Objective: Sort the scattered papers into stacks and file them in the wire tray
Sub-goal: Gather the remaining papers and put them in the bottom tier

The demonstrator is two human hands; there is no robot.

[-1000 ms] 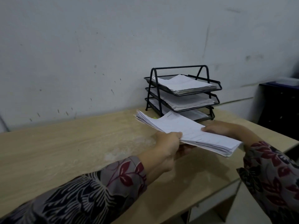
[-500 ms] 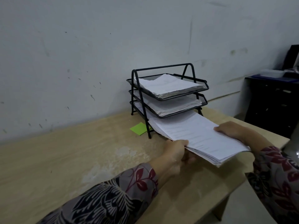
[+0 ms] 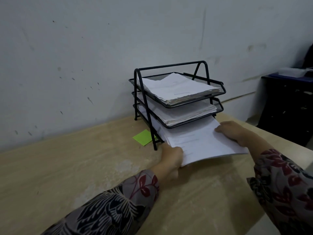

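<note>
Gripping a paper stack at opposite edges — left hand, right hand — partly inside the bottom tier of the wire tray.

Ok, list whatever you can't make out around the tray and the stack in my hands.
Head view, the only one:
Bottom tier of the wire tray: covered by the stack of papers and the middle tier; its contents unknown.
Print on the stack: too small and blurred.
Fingers of the left hand: under the stack.
Green note: partly behind the tray's leg.
Dark cabinet: cut by the right edge.
</note>
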